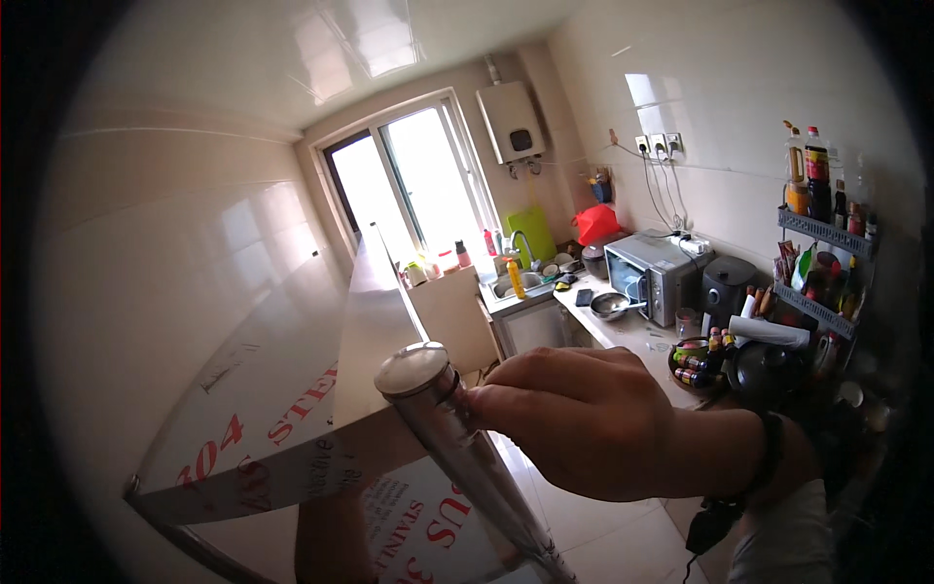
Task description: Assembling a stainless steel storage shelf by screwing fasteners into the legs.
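My right hand (584, 419) is closed in a pinch against the side of a round metal post (477, 477), just under its domed cap (413, 368). What the fingertips hold there, if anything, is hidden. The post stands at the corner of a stainless steel shelf (233, 428) that is covered in printed protective film. Below the shelf's edge my left forearm (334, 535) shows in part. The left hand itself is out of sight behind the shelf.
Along the right wall runs a counter with a frying pan (611, 307), a microwave (657, 277), an air fryer (728, 287) and several bottles. A two-tier rack (825, 234) hangs above. A sink (516, 284) sits beneath the window; another post (136, 487) rises at the shelf's left corner.
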A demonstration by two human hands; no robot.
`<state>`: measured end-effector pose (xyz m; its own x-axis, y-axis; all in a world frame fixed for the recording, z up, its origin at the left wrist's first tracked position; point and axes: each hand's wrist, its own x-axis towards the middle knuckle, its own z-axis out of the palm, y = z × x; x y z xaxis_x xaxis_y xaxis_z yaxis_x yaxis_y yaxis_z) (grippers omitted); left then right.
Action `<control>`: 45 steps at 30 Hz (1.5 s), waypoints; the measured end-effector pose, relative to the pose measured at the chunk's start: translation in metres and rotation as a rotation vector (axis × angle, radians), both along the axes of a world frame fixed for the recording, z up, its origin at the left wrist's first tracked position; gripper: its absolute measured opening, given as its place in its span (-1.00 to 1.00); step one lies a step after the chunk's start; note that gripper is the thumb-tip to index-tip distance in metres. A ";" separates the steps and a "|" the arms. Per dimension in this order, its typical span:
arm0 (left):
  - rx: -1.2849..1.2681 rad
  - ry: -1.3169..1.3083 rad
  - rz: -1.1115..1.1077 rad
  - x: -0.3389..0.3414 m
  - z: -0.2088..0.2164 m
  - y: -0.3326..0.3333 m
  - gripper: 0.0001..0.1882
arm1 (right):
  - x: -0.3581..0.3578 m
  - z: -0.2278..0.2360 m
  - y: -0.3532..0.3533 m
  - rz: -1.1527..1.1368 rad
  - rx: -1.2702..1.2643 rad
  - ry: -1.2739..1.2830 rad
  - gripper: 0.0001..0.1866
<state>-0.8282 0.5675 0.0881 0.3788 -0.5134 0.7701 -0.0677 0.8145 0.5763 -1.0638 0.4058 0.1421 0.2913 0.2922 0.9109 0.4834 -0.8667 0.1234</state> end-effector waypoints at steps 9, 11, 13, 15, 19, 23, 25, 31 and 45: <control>0.000 0.005 0.003 -0.004 0.002 0.003 -0.60 | -0.004 0.016 0.011 -0.088 0.076 0.180 -0.91; -0.002 0.005 0.002 -0.004 0.002 0.003 -0.60 | -0.003 0.016 0.012 -0.029 0.131 0.204 -0.93; 0.002 0.010 -0.003 -0.004 0.001 0.003 -0.60 | -0.003 0.016 0.012 0.009 0.223 0.297 -0.93; 0.003 0.015 -0.009 -0.003 0.001 0.001 -0.60 | -0.003 0.016 0.011 -0.001 0.223 0.298 -0.93; -0.010 0.008 -0.007 -0.009 -0.002 0.006 -0.60 | -0.009 0.017 0.018 -0.085 0.165 0.302 -0.92; -0.013 0.012 0.002 -0.011 -0.002 0.008 -0.60 | -0.009 0.022 0.017 -0.112 0.110 0.288 -0.92; -0.011 0.015 -0.004 -0.012 -0.003 0.007 -0.60 | -0.008 0.022 0.018 -0.133 0.094 0.293 -0.92; -0.012 0.009 -0.005 -0.019 -0.001 0.010 -0.61 | -0.014 0.033 0.020 -0.169 0.065 0.441 -0.89; -0.015 0.019 -0.024 -0.018 -0.003 0.007 -0.61 | -0.012 0.032 0.022 -0.177 0.224 0.515 -0.91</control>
<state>-0.8461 0.5742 0.0852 0.3810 -0.5105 0.7709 -0.0378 0.8244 0.5647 -1.0757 0.4280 0.1738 0.7392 0.0157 0.6733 0.2782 -0.9176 -0.2840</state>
